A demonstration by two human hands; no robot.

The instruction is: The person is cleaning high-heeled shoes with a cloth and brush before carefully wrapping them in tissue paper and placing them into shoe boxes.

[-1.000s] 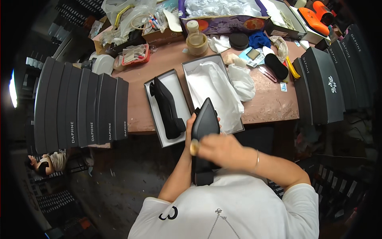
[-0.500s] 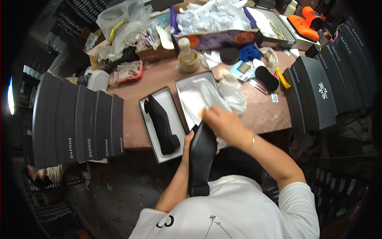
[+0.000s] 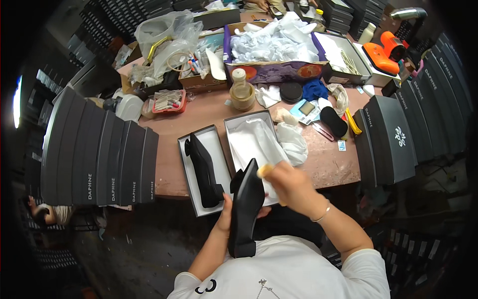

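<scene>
Black shoe (image 3: 245, 209): smooth matte upper, pointed toe aimed far, block heel near, at the person's chest. Held upright-ish over the table's near edge, just in front of the open boxes.

Left hand (image 3: 226, 219) wraps the shoe's left side from behind; thumb visible on the near-left edge, fingers curled around and clamped on it.

Right hand (image 3: 291, 185) is just right of the toe, fingers closed together on a small tan, rounded piece (image 3: 265, 170) that sits at the toe's far-right tip. Cannot tell whether the piece touches the shoe.

Second black shoe (image 3: 204, 169), same shape, lies in a shallow white-lined box lid (image 3: 191, 189) to the left. Box (image 3: 239, 127) beside it holds crumpled white tissue paper (image 3: 259, 144). Both rest on a worn brown table (image 3: 328, 167). Stacks of dark flat boxes (image 3: 99, 149) stand left and right.
</scene>
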